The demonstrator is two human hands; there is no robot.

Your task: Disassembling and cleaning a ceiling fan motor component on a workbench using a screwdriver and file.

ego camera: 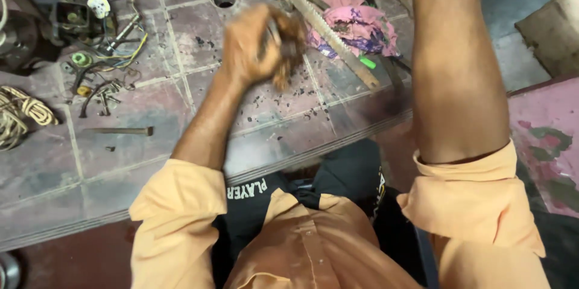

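While blurred, left hand clenched around dark rusty part; right hand out of frame.

We take this for a rough repair workshop. A tiled desk is strewn with dark grit. Taking the saw blade lying across it as our landmark, a stained rag sits just right of it; far to its left lie loose wires, coiled rope and a metal punch.
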